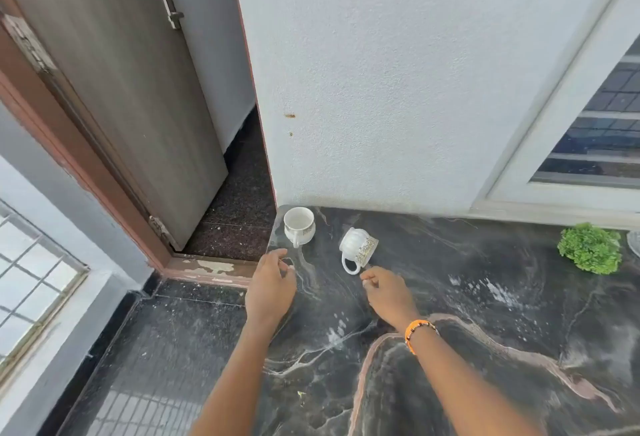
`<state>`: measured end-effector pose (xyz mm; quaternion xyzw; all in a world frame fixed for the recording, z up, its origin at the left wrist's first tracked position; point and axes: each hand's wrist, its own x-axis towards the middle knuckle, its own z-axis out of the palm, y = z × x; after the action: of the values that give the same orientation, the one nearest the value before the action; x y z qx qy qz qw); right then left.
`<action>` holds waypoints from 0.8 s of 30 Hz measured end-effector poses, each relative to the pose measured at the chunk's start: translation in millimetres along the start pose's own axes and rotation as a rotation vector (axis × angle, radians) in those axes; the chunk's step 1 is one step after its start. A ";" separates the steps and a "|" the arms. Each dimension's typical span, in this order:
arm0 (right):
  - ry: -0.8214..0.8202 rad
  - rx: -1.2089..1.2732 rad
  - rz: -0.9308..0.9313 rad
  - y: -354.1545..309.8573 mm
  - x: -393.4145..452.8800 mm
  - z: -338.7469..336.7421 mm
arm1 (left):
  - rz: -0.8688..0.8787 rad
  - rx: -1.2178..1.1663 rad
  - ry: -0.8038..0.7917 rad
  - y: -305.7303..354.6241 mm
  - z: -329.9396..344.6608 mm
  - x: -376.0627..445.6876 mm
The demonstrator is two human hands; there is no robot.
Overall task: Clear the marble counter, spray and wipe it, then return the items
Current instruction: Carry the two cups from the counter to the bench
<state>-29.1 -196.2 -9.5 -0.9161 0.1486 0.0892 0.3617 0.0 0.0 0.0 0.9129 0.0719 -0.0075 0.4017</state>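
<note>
Two white cups with gold trim sit at the far left corner of the dark marble counter [485, 314]. One cup [299, 226] stands upright by the wall. The other cup [358, 246] lies tipped on its side, its handle toward me. My left hand [272, 288] hovers just below the upright cup at the counter's left edge, fingers loosely curled and holding nothing. My right hand [386, 291] is just short of the tipped cup's handle, fingers loosely curled, also holding nothing. An orange bracelet is on my right wrist.
A green leafy plant [590, 248] sits at the counter's far right by the window frame [554, 158], with a glass item at the right frame edge. A white wall backs the counter. An open door [121, 89] and dark floor lie to the left.
</note>
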 end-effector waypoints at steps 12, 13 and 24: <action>0.189 0.313 0.368 1.1 49.9 37.9 | -0.247 -0.381 -0.275 10.1 35.4 64.1; 0.199 0.346 0.388 -0.3 52.1 38.6 | -0.264 -0.398 -0.272 9.7 36.9 65.5; 0.226 0.902 0.500 -1.3 41.2 27.5 | -0.165 -0.344 -0.180 10.4 50.9 28.0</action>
<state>8.5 -184.9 -39.7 -0.6098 0.4243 0.0006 0.6694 31.4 -40.8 -28.8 0.8177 0.1104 -0.1093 0.5543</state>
